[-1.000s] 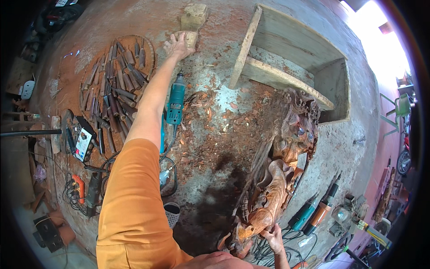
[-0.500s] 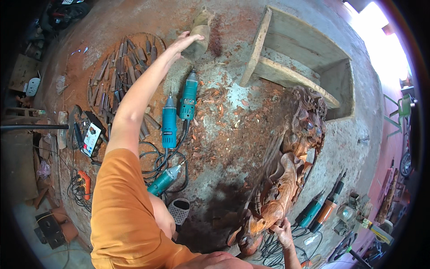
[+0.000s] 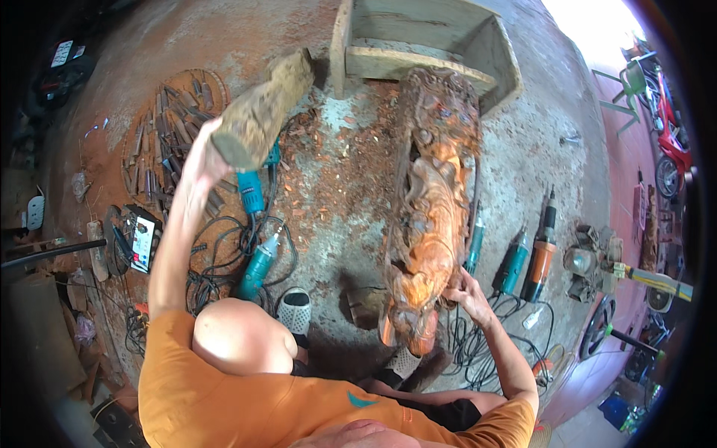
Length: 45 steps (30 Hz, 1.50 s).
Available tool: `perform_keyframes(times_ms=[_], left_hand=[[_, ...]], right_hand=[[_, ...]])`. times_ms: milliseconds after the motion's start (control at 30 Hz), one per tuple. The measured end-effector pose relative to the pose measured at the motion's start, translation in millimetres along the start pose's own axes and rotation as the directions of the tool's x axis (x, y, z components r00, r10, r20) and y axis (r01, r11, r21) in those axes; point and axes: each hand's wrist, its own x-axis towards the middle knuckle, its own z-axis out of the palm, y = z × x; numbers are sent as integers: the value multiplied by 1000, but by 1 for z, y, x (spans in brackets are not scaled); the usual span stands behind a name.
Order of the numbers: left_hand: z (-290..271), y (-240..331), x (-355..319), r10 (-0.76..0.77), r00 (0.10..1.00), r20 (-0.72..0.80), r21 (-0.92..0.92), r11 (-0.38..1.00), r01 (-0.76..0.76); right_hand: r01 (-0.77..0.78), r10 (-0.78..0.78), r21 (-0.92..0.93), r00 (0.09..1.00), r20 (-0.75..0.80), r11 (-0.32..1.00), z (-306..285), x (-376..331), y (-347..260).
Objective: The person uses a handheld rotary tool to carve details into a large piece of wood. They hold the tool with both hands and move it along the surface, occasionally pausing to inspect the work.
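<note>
Our left hand (image 3: 200,153) is raised and wrapped around the end of a rough wooden block (image 3: 263,110), lifted above the floor (image 3: 343,201) strewn with reddish wood chips. Our right hand (image 3: 469,293) lies open, fingers spread, against the lower side of a long orange carved sculpture (image 3: 427,201) on the floor. Below the block lie teal power tools (image 3: 255,228) with tangled cords. Left of them, chisels (image 3: 160,142) fan out. An open wooden box (image 3: 422,41) behind the sculpture appears to hold nothing.
</note>
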Motion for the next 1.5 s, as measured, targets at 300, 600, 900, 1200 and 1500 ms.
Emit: perform_keyframes(times_ms=[300,600,900,1200,1500], left_hand=[[44,-161,-98,156,982,107,561,806,-189],[102,-217,-73,342,898,276,956,-3,-292],[131,-253,-72,190,915,355,796,451,-403],[128,-265,-28,-98,965,245,641,763,-85],[125,-268,-24,-52,957,284,610,780,-139]], right_hand=[[19,-19,16,1000,7,1000,6,-6,-11],[10,-10,-17,1000,17,1000,3,-5,-4],[32,-32,-22,999,21,999,7,-6,-7],[31,-31,-36,1000,4,999,6,-6,-4],[-8,8,-52,1000,-6,999,8,-5,-5]])
